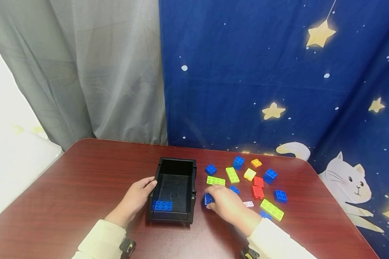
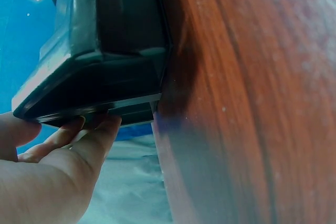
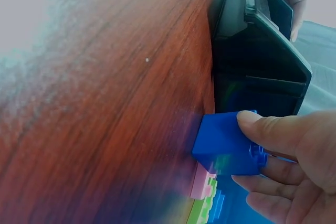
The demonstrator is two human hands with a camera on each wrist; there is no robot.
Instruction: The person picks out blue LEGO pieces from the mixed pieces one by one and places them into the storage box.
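Observation:
A black plastic bin stands on the table left of the loose blocks, with a blue toy block lying at its near end. My left hand grips the bin's left side wall, the thumb at the rim and the fingers along the outside. Just right of the bin, my right hand pinches a blue toy block between thumb and fingers. In the right wrist view this block sits close against the tabletop, its studs turned toward the palm.
Right of the bin, loose toy blocks are scattered on the dark red table: a green block, a red block, a pink block, a yellow block and several blue ones. Curtains hang behind the table's far edge.

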